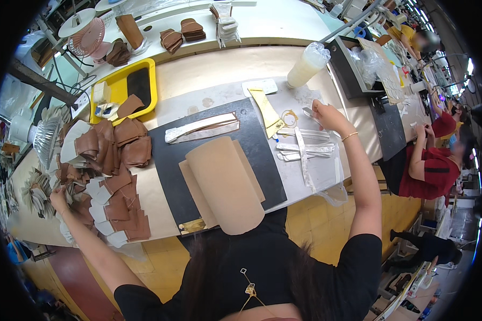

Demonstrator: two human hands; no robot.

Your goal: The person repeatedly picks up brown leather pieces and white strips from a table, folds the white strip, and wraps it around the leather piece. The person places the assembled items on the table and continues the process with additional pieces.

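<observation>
Head view: the left hand reaches out to nine o'clock, fingers curled onto the outer edge of the fanned heap of brown leather pieces with white backing; whether it grips one is hard to tell. The heap runs along the bench's near edge, crowding the black rectangular cutting mat at centre.

The right hand, at one o'clock, pinches the end of a narrow silvery-white strip; its long axis points about ten to four o'clock. More pale strips lie just below, mostly crosswise, near the bench's right edge.

A tan curved leather panel hides the mat's near part. A yellow plastic tray sits at eleven o'clock.
</observation>
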